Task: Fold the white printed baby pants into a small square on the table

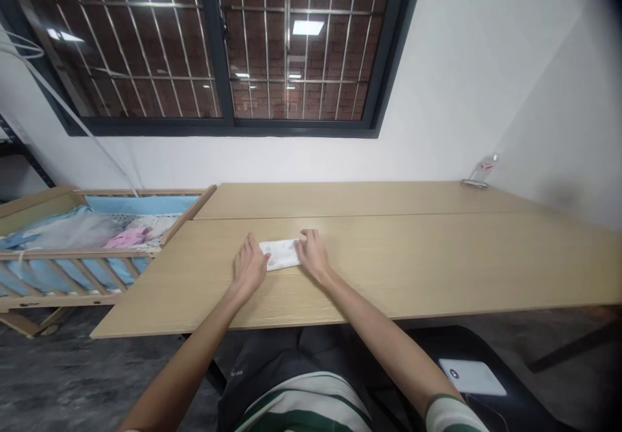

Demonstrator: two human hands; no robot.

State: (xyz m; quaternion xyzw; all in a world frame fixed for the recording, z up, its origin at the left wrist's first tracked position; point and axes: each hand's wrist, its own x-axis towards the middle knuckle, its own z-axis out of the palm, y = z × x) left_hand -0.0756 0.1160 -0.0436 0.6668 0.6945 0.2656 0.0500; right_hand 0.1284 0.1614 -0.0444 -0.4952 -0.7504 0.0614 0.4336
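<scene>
- Well over at the left edge, a dark slanted post (26, 152) stands against the white wall, and a loose white cable (91, 135) hangs down toward the bed beside it.
- Next comes a wooden crib (72, 254) with slatted sides and blue padding; bedding lies inside, with a pink cloth (127, 238) near the end closest to the table.
- Above, a dark-framed window (224, 63) has metal bars across it, with brick behind and lights reflected in the glass.
- Below the window spreads a pale wooden table (413, 257), a seam running along its length.
- Over its near half, the left hand (251, 265) has its thumb at the left end of a white packet, fingers pointing away; I cannot tell whether it pinches or merely presses.
- Flat on the table, between both hands, lies that white packet (280, 255).
- At its right end is the right hand (315, 257), fingers bent and touching the packet; how firmly it grips cannot be told.
- Lower right, past a green-and-white striped sleeve (449, 412), a white phone (473, 378) rests on a black chair (525, 409).
- Furthest right, a clear bottle (486, 166) sits near the table's back corner.
</scene>
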